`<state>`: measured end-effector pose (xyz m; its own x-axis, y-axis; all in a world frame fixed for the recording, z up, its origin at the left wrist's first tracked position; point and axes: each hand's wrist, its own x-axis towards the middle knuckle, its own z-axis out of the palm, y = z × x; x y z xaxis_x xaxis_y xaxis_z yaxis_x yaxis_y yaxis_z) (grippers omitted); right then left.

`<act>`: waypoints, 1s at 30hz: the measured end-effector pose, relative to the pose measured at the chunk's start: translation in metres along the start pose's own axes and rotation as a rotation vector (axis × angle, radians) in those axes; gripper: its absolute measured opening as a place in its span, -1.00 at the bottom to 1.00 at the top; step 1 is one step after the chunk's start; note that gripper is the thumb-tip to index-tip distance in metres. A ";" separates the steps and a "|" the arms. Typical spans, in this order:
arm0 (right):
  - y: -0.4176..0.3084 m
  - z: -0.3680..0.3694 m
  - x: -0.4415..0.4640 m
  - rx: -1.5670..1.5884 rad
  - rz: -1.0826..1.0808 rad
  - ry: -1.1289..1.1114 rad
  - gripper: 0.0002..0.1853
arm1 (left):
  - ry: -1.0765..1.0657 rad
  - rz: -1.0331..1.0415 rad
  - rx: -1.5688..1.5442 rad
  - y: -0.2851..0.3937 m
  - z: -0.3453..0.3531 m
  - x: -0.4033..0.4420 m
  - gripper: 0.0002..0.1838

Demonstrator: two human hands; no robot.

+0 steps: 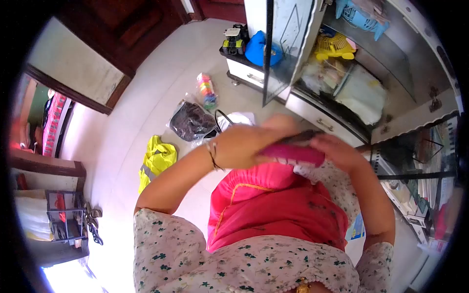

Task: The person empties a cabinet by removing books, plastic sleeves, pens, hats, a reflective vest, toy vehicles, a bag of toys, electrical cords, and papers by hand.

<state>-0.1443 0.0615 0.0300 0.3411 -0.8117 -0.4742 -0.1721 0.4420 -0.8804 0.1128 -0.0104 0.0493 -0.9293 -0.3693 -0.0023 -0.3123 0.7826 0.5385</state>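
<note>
Both hands meet in front of my chest, smeared by motion. My left hand [244, 145] is closed around the left end of a flat magenta item [295, 154] with white marks along its lower edge; its kind is unclear. Above it lies a dark strip [300, 137], partly hidden by blurred fingers. At the right end of both, the fingers of my right hand [334, 149] are bent inward and closed. Under the hands, a bright pink fabric piece [276, 210] with yellow piping covers my lap.
On the floor lie a yellow reflective vest [157, 161], a plastic-wrapped dark bundle [190, 121] and a packet of colourful pieces [207, 90]. A glass cabinet door [286, 53] stands open at the right. A toy tractor [235, 40] and a blue bag [262, 49] sit on a low unit.
</note>
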 end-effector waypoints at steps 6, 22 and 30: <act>0.023 -0.043 -0.013 0.293 -0.137 0.399 -0.61 | 0.501 -0.571 -0.380 -0.140 0.029 -0.084 -0.31; 0.086 0.030 0.016 -0.757 0.015 0.467 -0.47 | 0.662 -1.640 -0.733 -0.226 0.393 -0.239 -0.25; 0.060 0.032 0.035 -0.738 -0.449 0.408 -0.72 | 0.857 -1.406 -0.400 -0.332 0.427 -0.299 -0.27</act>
<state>-0.1128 0.0723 -0.0390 0.1929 -0.9790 0.0651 -0.6904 -0.1826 -0.7000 0.4104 0.0539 -0.4886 0.4111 -0.8681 -0.2780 -0.5524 -0.4799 0.6816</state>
